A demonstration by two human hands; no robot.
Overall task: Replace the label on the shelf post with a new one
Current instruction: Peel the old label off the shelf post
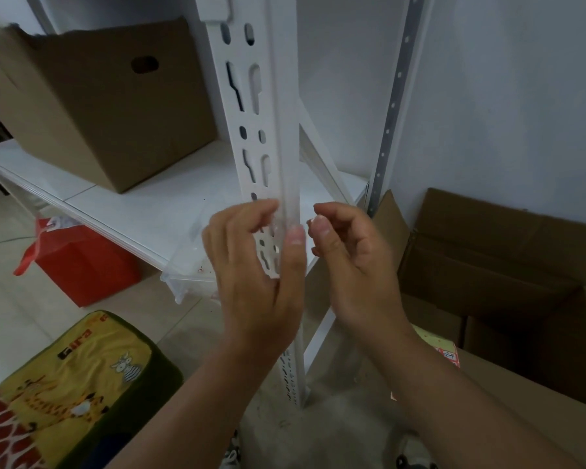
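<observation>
Both my hands are up at the white shelf post (278,137), at about the level of the shelf board (122,204).

Left hand (254,265) wraps the post from its left side, fingers curled loosely, thumb (295,235) pressed flat on the post's front corner edge. It grips nothing but the post itself.

Right hand (349,262) sits just right of the post, apart from it, fingers half curled, thumb and forefinger close together. Something pale and small may be pinched at the fingertips (318,226); too blurred to say whether it is a label, so I cannot tell what, if anything, it holds.

No label shows clearly on the post. The strip under my left thumb looks faintly glossy; could be film or glare.

Judgement: I am at the peel or press step on that corner edge. Next move calls for a fine fingertip pinch at the thumb's spot, with the left hand steadying the post.

Cardboard box (109,103) on the shelf left of the post; open carton (487,265) to its right.
</observation>
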